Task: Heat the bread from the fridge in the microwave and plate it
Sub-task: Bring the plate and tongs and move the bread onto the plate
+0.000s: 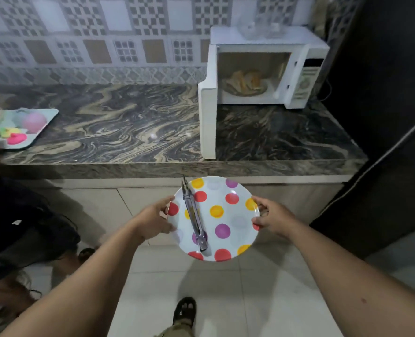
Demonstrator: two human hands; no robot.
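While both hands grip plate rim, tongs lie on it; bread sits inside open microwave.

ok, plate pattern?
Head view: white plate with red, yellow, orange and purple polka dots.

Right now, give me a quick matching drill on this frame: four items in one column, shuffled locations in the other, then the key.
Items:
1. tongs
2. bread
3. spotted plate
4. tray of coloured items

Locations:
A. inside the open microwave
B. far left of the counter
C. lying on the plate
D. held at its rim by the left hand and the right hand, in front of the counter

Pairs: 1-C, 2-A, 3-D, 4-B
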